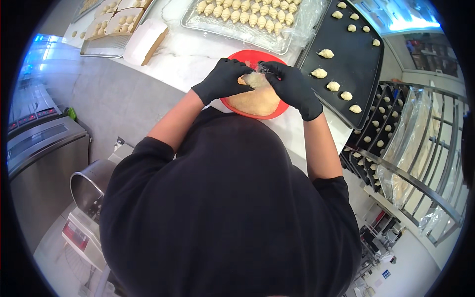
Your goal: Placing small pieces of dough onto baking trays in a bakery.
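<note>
A red bowl (283, 110) stands at the worktop's near edge, with pale yellow, grainy crumbs (257, 100) in it. Both my hands wear black gloves and are over the bowl. The fingers of my left hand (225, 80) curl inward at its left side; a small tan-orange edge shows beside the thumb, too little to name. Opposite it, my right hand (292, 88) has its fingers bent down and closed at the far part of the bowl. Between the hands is a paler, crumb-coated lump (255, 80). The fingers hide whatever they grip.
Right of the bowl lies a black baking tray (341, 54) with spaced dough pieces (333, 86). Beyond it, a wire-mesh tray (237, 35) holds rows of small rolled croissants (242, 17). A white carton (143, 42) sits far left. A tray rack (396, 128) stands right, a scale (79, 232) lower left.
</note>
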The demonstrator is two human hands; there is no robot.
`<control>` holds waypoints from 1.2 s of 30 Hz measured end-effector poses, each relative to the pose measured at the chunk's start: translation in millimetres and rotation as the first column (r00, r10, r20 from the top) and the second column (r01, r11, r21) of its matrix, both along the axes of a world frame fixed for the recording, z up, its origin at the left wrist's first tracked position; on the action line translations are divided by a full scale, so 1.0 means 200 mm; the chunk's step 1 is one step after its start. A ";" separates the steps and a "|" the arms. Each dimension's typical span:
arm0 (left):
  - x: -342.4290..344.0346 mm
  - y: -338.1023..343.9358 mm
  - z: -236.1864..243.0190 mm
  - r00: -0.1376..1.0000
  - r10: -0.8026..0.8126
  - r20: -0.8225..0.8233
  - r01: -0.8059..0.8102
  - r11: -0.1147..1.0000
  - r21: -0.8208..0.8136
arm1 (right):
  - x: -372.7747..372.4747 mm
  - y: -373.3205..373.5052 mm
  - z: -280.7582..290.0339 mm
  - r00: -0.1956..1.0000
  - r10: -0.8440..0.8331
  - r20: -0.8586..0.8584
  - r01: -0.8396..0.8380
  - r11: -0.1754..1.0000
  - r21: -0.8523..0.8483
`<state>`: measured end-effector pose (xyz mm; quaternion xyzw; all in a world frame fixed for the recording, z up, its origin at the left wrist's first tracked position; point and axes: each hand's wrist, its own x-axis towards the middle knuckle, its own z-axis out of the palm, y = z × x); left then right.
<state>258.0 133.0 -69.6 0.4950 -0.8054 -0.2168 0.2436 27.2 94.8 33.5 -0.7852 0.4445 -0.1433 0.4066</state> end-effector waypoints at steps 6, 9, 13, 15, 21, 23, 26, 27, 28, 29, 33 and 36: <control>0.00 0.01 0.20 0.996 0.006 0.088 0.013 0.975 -0.222 | -0.09 0.03 -0.06 0.986 -0.165 0.026 0.162 0.984 0.071; 0.04 -0.02 0.15 0.962 0.008 0.272 0.030 0.991 -0.133 | -0.12 0.03 -0.10 0.977 -0.195 -0.084 0.210 0.946 0.248; 0.06 -0.01 0.13 0.985 0.027 0.169 0.003 0.984 -0.177 | -0.14 0.08 -0.23 0.947 -0.320 0.043 0.300 0.921 0.247; 0.05 0.00 0.13 0.999 0.044 -0.003 -0.043 0.969 -0.242 | -0.13 0.10 -0.30 0.887 -0.411 0.211 0.373 0.907 0.197; -0.05 0.02 0.17 0.996 0.064 -0.068 -0.079 0.964 -0.253 | -0.03 0.15 -0.31 0.733 -0.606 0.308 0.223 0.643 0.733; -0.08 0.01 0.17 0.997 0.065 -0.052 -0.077 0.959 -0.274 | -0.03 0.14 -0.32 0.661 -0.660 0.357 0.120 0.563 0.818; -0.13 0.00 0.18 0.998 0.047 -0.049 -0.060 0.951 -0.302 | -0.06 0.12 -0.33 0.571 -0.722 0.390 0.020 0.487 0.873; -0.11 0.00 0.18 0.997 0.027 -0.071 -0.044 0.965 -0.257 | -0.05 0.11 -0.34 0.576 -0.710 0.404 0.030 0.513 0.858; -0.11 0.00 0.18 0.995 0.006 -0.100 -0.027 0.977 -0.211 | -0.06 0.11 -0.34 0.584 -0.698 0.413 0.046 0.537 0.842; -0.11 0.00 0.18 0.992 -0.009 -0.127 -0.013 0.986 -0.165 | -0.07 0.10 -0.34 0.595 -0.683 0.423 0.056 0.560 0.827; -0.18 0.00 0.17 0.965 -0.023 -0.261 0.025 1.000 0.003 | -0.21 0.07 -0.30 0.673 -0.615 0.410 0.104 0.628 0.772; -0.23 -0.01 0.16 0.934 0.002 -0.357 0.044 0.992 0.120 | -0.32 0.03 -0.28 0.710 -0.576 0.404 0.097 0.649 0.754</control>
